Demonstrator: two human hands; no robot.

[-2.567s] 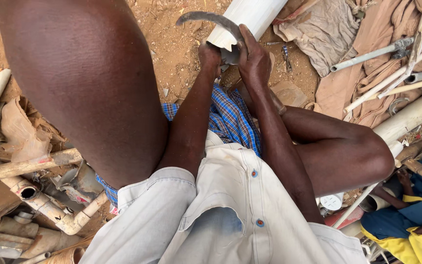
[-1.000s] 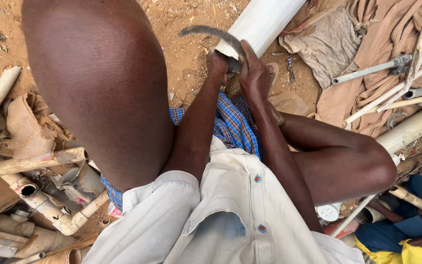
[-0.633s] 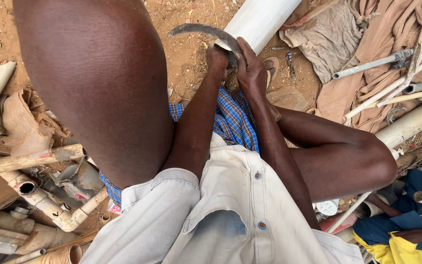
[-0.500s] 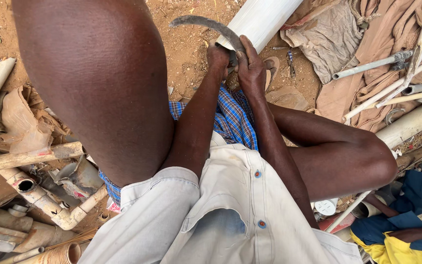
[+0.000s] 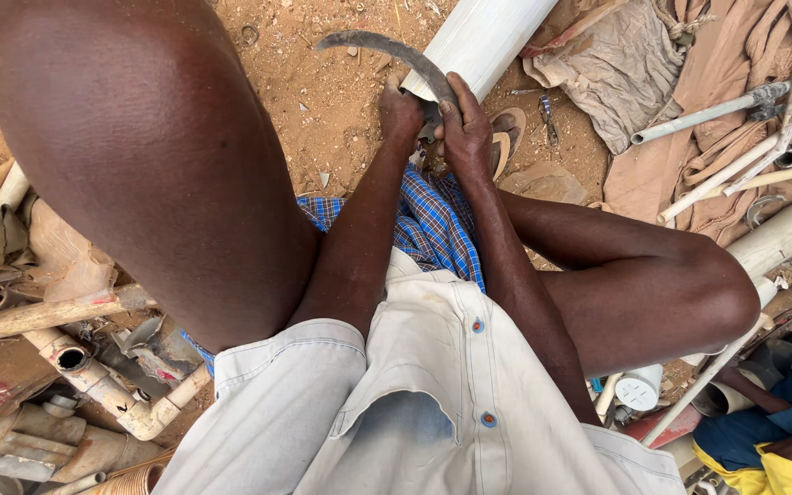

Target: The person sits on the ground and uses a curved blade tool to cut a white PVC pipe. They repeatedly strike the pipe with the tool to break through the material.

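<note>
Over bare dirt — two hands, left hand (image 5: 401, 112) and right hand (image 5: 466, 131), both clasping one curved blade (image 5: 387, 48) against one white pipe (image 5: 483, 38).

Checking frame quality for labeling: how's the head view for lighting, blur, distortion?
Head view: bright, even daylight, soft shadows, no harsh glare beyond a pale sheen on the white pipe. Left hand, right hand and curved blade look sharp. The raised knee sits close to the lens, looms large and hides much of the ground. Wide-angle stretch at the edges.
</note>
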